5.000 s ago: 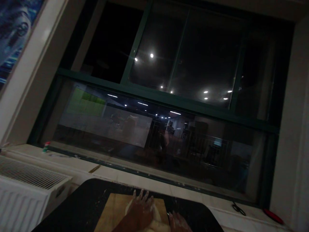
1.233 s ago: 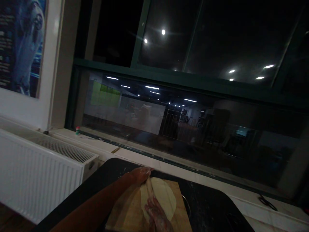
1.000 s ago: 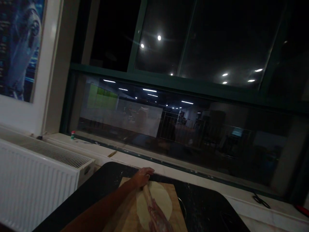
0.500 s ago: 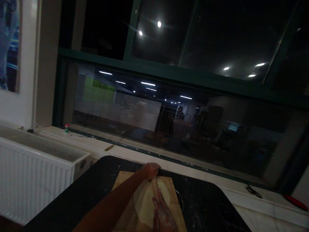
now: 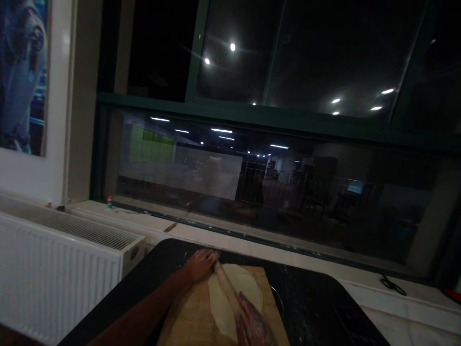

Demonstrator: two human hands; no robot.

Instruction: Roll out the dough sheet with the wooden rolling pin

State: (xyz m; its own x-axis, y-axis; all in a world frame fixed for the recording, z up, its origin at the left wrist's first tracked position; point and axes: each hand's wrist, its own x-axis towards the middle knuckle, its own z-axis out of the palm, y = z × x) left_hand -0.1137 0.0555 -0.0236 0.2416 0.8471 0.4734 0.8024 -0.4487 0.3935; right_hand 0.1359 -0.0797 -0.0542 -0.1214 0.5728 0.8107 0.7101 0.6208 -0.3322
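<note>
A wooden rolling pin (image 5: 226, 287) lies slantwise across a flat, pale sheet of dough (image 5: 249, 284) on a wooden board (image 5: 192, 315). My left hand (image 5: 203, 263) is closed round the pin's far end, near the board's far left corner. Nearer to me, my right hand (image 5: 255, 326) rests on the other end, its fingers along and around the pin. White flour coats both hands. The pin covers a strip of the dough, and the near edge of the board runs out of view.
The board stands on a black table (image 5: 306, 293) dusted with flour. A ring-shaped metal rim (image 5: 278, 300) shows by the board's right side. Scissors (image 5: 393, 284) and a small red-capped bottle (image 5: 110, 202) are on the windowsill (image 5: 212, 239). A white radiator (image 5: 61, 274) stands at left.
Both hands stay on the rolling pin. Its far end has shifted left across the board with my left hand, uncovering more dough on the right. The camera view has turned slightly.
</note>
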